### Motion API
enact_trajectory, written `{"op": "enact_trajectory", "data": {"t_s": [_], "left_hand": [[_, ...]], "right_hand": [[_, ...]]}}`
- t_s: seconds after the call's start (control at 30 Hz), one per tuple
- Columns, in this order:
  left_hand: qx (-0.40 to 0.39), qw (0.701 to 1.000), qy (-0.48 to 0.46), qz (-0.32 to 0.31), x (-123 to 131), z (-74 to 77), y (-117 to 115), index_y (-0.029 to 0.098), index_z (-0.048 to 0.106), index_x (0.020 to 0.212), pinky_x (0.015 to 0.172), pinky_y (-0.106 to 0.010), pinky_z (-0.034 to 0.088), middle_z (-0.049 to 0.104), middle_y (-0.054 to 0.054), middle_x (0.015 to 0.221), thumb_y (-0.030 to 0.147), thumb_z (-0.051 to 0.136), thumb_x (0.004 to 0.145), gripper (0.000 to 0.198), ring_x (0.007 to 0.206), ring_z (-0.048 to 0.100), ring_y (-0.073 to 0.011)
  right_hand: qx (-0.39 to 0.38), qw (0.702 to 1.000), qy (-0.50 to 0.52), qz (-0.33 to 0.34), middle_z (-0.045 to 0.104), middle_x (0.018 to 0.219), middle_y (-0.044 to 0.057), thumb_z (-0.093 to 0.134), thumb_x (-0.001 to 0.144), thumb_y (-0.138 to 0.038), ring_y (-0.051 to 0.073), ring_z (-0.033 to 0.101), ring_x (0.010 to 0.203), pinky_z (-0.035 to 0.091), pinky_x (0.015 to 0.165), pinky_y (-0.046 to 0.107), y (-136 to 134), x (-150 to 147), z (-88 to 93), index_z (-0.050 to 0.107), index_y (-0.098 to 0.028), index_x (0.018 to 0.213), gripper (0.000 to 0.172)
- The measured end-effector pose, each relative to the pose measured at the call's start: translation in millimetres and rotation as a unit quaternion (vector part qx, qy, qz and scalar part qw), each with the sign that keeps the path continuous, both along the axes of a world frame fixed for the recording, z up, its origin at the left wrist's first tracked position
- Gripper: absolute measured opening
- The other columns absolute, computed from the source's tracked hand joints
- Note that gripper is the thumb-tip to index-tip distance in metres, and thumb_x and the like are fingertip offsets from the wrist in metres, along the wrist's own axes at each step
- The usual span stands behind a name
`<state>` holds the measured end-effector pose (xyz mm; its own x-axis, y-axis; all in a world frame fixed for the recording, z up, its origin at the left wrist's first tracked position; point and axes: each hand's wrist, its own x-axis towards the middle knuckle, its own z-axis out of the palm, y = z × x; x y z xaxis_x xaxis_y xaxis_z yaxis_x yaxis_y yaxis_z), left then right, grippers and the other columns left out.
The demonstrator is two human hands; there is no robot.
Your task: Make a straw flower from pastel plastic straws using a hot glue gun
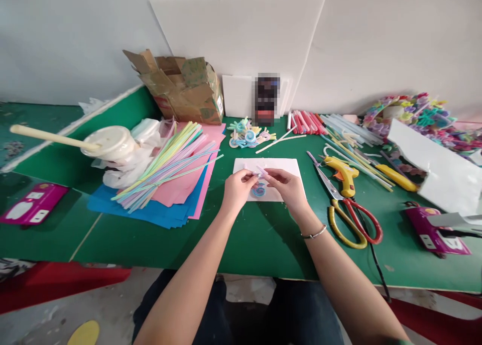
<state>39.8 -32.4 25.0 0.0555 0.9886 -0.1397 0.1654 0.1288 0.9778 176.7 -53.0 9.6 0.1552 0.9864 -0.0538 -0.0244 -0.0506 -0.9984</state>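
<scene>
My left hand (241, 185) and my right hand (281, 185) meet over a white board (274, 196) on the green table. Between their pinched fingertips is a short, pale purple piece of pipe cleaner (260, 172), partly hidden by the fingers. Just below the fingertips, a blue spiral coil (259, 190) lies on the board. Beyond the board sits a small pile of pastel coiled pieces (249, 135), with a few loose pale stems (276, 140) beside it.
Left are pastel pipe cleaners (165, 166) on pink and blue sheets (181, 217), a lidded tub (113, 143) and a cardboard box (188, 96). Right lie scissors (335, 199), a yellow glue gun (344, 175), a yellow-handled cutter (397, 178) and colourful flowers (422, 114). A phone (266, 99) stands behind.
</scene>
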Motion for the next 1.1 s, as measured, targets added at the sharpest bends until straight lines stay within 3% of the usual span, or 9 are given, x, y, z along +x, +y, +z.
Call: {"op": "enact_trajectory", "data": {"t_s": [0.17,0.27,0.37,0.53,0.73,1.1], "left_hand": [[-0.013,1.0,-0.023,-0.011,-2,0.0,3,0.018,0.064,0.073,0.063,-0.026,0.051,0.066,-0.001,0.062,0.02,0.06,0.077,0.006,0.06,0.065,-0.0166],[0.061,0.991,0.119,0.024,-9,-0.6,5,0.016,0.065,0.079,0.068,-0.025,0.049,0.067,-0.003,0.073,0.016,0.058,0.08,0.007,0.068,0.064,-0.0154],[0.132,0.947,0.287,0.057,-18,-3.2,8,0.016,0.066,0.079,0.069,-0.026,0.046,0.064,-0.006,0.084,0.01,0.059,0.079,0.009,0.076,0.062,-0.0165],[0.146,0.905,0.398,0.027,-21,-13.5,13,0.017,0.064,0.08,0.071,-0.029,0.045,0.061,-0.006,0.087,0.015,0.063,0.079,0.003,0.082,0.06,-0.0192],[0.163,0.887,0.432,0.006,-13,-20.2,15,0.017,0.061,0.082,0.076,-0.031,0.045,0.06,-0.006,0.089,0.022,0.067,0.078,0.009,0.088,0.059,-0.021],[0.168,0.882,0.441,0.001,-9,-20.8,16,0.016,0.062,0.082,0.077,-0.032,0.045,0.061,-0.007,0.087,0.016,0.06,0.08,0.002,0.086,0.059,-0.0211]], "right_hand": [[0.016,0.999,-0.037,-0.009,0.072,0.083,0.005,0.073,0.065,-0.042,0.017,0.063,0.073,0.052,0.068,0.032,2,6,-3.5,0.071,-0.018,0.081,0.029],[0.003,0.996,-0.074,-0.054,0.072,0.082,0.006,0.071,0.065,-0.04,0.017,0.063,0.072,0.049,0.069,0.032,5,12,-5.3,0.071,-0.017,0.079,0.027],[-0.017,0.988,-0.124,-0.096,0.072,0.08,0.006,0.069,0.064,-0.036,0.017,0.062,0.071,0.048,0.069,0.031,6,16,-3.9,0.071,-0.017,0.079,0.024],[-0.04,0.978,-0.183,-0.094,0.07,0.069,0.003,0.068,0.064,-0.033,0.016,0.06,0.063,0.046,0.062,0.029,7,13,-0.4,0.07,-0.018,0.078,0.021],[-0.054,0.973,-0.208,-0.086,0.069,0.07,0.003,0.065,0.067,-0.028,0.015,0.059,0.062,0.045,0.062,0.027,7,7,-2.9,0.069,-0.018,0.08,0.017],[-0.025,0.963,-0.261,-0.057,0.07,0.075,0.004,0.066,0.069,-0.029,0.016,0.06,0.065,0.048,0.066,0.03,8,13,-3.8,0.071,-0.018,0.082,0.018]]}}
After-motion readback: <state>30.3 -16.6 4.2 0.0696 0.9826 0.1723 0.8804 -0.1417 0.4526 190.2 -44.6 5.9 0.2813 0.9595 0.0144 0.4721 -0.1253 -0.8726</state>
